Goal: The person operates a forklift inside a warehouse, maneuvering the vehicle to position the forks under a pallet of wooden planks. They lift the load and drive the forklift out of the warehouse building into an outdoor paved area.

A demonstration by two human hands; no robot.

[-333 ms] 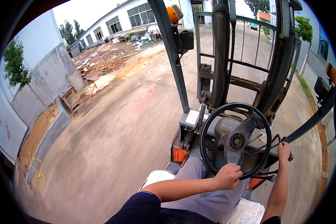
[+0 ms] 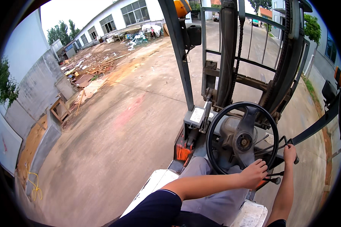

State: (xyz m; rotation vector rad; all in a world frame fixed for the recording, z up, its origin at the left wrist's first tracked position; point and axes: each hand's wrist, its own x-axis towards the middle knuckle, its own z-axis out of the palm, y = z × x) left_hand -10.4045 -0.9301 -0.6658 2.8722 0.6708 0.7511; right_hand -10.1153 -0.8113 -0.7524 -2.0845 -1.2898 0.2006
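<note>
I sit in a forklift, with its round black steering wheel (image 2: 243,140) in front of me. My left hand (image 2: 254,174) is closed on the lower right part of the wheel's rim, its forearm crossing over my lap. On the right, my right hand (image 2: 290,154) is closed around a black handle beside the front right pillar (image 2: 316,123). A black-knobbed lever (image 2: 275,180) sticks out below the wheel, between my two forearms. Beyond the wheel stands the dark lift mast (image 2: 228,56) with its chains.
Concrete paving (image 2: 102,162) stretches out to the left. Scrap wood and debris (image 2: 89,72) lie before a white building (image 2: 102,24). A low concrete kerb (image 2: 45,145) and a yellow hose (image 2: 36,185) are at the far left. A wall (image 2: 329,68) runs along the right.
The steering wheel has turned counterclockwise, and my left hand has moved right and slightly up with its rim. My right hand stays on the handle. The yard has shifted leftward in view.
</note>
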